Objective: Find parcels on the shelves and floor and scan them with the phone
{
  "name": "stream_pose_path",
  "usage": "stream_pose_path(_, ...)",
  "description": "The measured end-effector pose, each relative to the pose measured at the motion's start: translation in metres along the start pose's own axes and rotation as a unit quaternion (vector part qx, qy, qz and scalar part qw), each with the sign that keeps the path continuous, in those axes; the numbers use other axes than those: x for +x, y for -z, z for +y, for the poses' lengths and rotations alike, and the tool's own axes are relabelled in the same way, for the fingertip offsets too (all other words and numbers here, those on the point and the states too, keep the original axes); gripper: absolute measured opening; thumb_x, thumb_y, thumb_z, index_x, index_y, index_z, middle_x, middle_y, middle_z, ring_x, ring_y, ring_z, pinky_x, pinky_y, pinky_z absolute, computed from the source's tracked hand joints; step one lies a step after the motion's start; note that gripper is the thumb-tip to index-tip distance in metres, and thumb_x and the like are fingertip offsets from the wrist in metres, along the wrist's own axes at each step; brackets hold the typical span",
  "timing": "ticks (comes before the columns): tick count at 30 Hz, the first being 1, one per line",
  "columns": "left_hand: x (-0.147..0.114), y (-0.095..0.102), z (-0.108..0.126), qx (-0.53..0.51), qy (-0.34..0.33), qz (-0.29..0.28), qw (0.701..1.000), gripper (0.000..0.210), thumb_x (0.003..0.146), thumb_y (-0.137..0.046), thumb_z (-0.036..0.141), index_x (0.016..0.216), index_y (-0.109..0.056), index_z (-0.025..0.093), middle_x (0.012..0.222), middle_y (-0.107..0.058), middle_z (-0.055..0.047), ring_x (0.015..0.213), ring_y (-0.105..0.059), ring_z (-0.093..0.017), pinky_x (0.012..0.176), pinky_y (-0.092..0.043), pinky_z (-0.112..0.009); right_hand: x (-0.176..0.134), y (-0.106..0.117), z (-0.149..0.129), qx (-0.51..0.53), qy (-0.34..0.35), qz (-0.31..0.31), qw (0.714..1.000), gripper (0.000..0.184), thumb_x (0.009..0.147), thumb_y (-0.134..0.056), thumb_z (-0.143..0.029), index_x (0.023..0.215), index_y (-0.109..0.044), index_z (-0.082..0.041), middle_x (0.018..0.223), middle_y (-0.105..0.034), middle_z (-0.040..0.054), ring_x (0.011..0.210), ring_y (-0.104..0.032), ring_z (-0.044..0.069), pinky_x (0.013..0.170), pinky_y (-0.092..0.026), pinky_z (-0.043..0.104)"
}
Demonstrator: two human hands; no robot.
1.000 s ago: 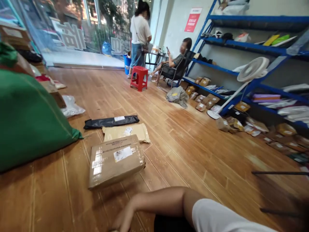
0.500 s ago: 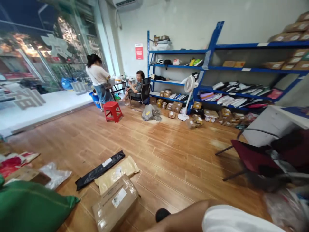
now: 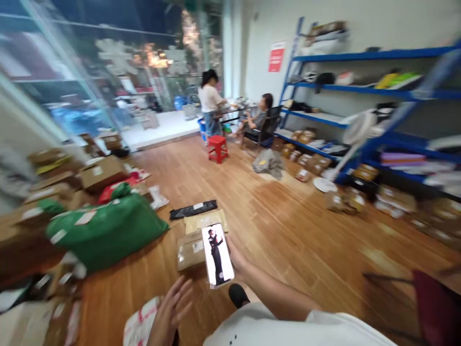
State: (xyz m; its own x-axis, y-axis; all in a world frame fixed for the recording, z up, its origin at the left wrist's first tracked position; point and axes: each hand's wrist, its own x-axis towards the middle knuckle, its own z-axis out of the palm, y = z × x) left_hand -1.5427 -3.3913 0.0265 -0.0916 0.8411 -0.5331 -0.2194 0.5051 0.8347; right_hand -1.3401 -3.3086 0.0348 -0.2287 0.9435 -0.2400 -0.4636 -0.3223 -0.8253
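Observation:
My right hand [image 3: 235,254] grips a smartphone [image 3: 218,254], its lit screen facing me with a dark standing figure on white. To its lower left, my left hand [image 3: 175,302] is raised with fingers apart and nothing in it. Beyond the phone lie a taped cardboard box [image 3: 188,254], a tan padded mailer [image 3: 192,222] and a long black package [image 3: 192,210] in a row on the floor. The phone partly covers the box and the mailer. Below my left hand is a white bag with red marks [image 3: 139,324], partly hidden by the forearm.
A full green sack [image 3: 111,230] and piled cartons [image 3: 103,173] take up the left. Blue shelving [image 3: 360,89] with parcels lines the right wall, a white fan [image 3: 326,185] before it. Two people are at a far table near a red stool [image 3: 218,149]. A dark red chair [image 3: 432,307] stands lower right.
The view has swung left, bringing the window and carton pile into sight. My left hand and the phone in my right hand have come into view; earlier only one forearm showed.

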Motion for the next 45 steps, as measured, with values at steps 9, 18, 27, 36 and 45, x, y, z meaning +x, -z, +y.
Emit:
stream_pose_path(9, 0.004, -0.082, 0.023, -0.248, -0.019, -0.011, 0.969, 0.061, 0.085, -0.056, 0.051, 0.139, -0.046, 0.024, 0.14, -0.052, -0.012, 0.124, -0.051, -0.031, 0.09, -0.05, -0.043, 0.039, -0.004, -0.016, -0.017, -0.123, -0.132, 0.983, 0.048, 0.066, -0.071, -0.021, 0.11, -0.055, -0.023, 0.096, -0.071, 0.0008, 0.083, -0.065, 0.021, 0.074, -0.048, 0.032)
stream_pose_path(18, -0.085, -0.067, -0.003, -0.377, -0.081, 0.13, 0.914, 0.059, 0.088, -0.051, 0.052, 0.143, -0.041, 0.031, 0.135, -0.057, -0.009, 0.115, -0.057, -0.031, 0.084, -0.054, -0.043, -0.007, -0.066, 0.03, -0.077, -0.191, -0.303, 0.931, 0.029, 0.078, -0.06, -0.034, 0.105, -0.056, -0.024, 0.098, -0.068, 0.0003, 0.091, -0.062, 0.022, 0.083, -0.047, 0.034)
stream_pose_path(27, -0.256, -0.032, -0.089, -0.416, -0.161, 0.248, 0.86, 0.063, 0.088, -0.056, 0.044, 0.146, -0.035, 0.032, 0.144, -0.048, -0.006, 0.122, -0.052, -0.029, 0.094, -0.051, -0.042, -0.184, -0.112, 0.088, -0.113, -0.179, -0.422, 0.882, 0.056, 0.062, -0.077, -0.02, 0.111, -0.052, -0.026, 0.105, -0.064, -0.0002, 0.101, -0.059, 0.023, 0.092, -0.045, 0.036)
stream_pose_path(36, -0.408, -0.014, -0.154, -0.422, -0.147, 0.271, 0.852, 0.065, 0.088, -0.052, 0.051, 0.147, -0.031, 0.032, 0.138, -0.053, -0.009, 0.106, -0.062, -0.029, 0.079, -0.057, -0.041, -0.319, -0.123, 0.122, -0.135, -0.192, -0.567, 0.789, 0.089, 0.058, -0.079, -0.017, 0.135, -0.035, -0.026, 0.119, -0.06, 0.0041, 0.106, -0.058, 0.025, 0.091, -0.046, 0.039)
stream_pose_path(45, -0.445, -0.005, -0.189, -0.446, -0.159, 0.284, 0.834, 0.066, 0.085, -0.053, 0.054, 0.143, -0.042, 0.024, 0.121, -0.065, -0.012, 0.102, -0.064, -0.031, 0.077, -0.056, -0.04, -0.375, -0.135, 0.147, -0.158, -0.119, -0.544, 0.815, 0.063, 0.085, -0.055, -0.058, 0.137, -0.041, -0.027, 0.144, -0.045, 0.0074, 0.14, -0.031, 0.025, 0.116, -0.024, 0.042)
